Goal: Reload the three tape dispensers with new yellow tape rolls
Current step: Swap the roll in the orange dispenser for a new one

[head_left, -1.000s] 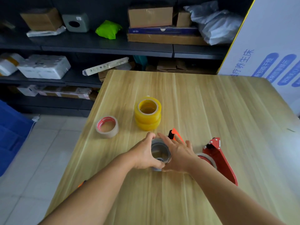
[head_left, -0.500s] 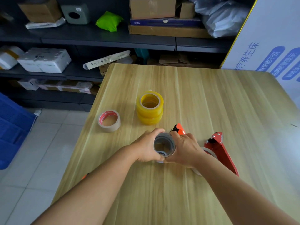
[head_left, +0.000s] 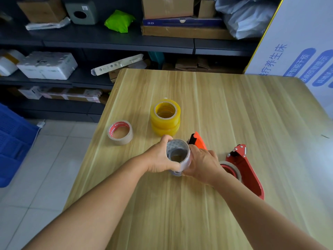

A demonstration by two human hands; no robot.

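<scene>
Two yellow tape rolls (head_left: 165, 117) stand stacked near the middle of the wooden table (head_left: 234, 109). Just in front of them my left hand (head_left: 160, 157) grips a grey, nearly empty tape roll (head_left: 177, 154), tilted with its hole facing me. My right hand (head_left: 202, 162) holds an orange tape dispenser (head_left: 197, 141), mostly hidden under the hand, against that roll. A red tape dispenser (head_left: 243, 170) with a thin roll in it lies on the table to the right.
A brown tape roll with a red core (head_left: 120, 132) lies left of the yellow stack. Dark shelves (head_left: 108, 40) with boxes and parcels stand behind the table. A white printed board (head_left: 302, 44) leans at the right. A blue crate (head_left: 12, 145) sits on the floor left.
The grey roll has lifted a little and tilted up toward me between both hands. More of the orange dispenser's tip shows beyond my right hand.
</scene>
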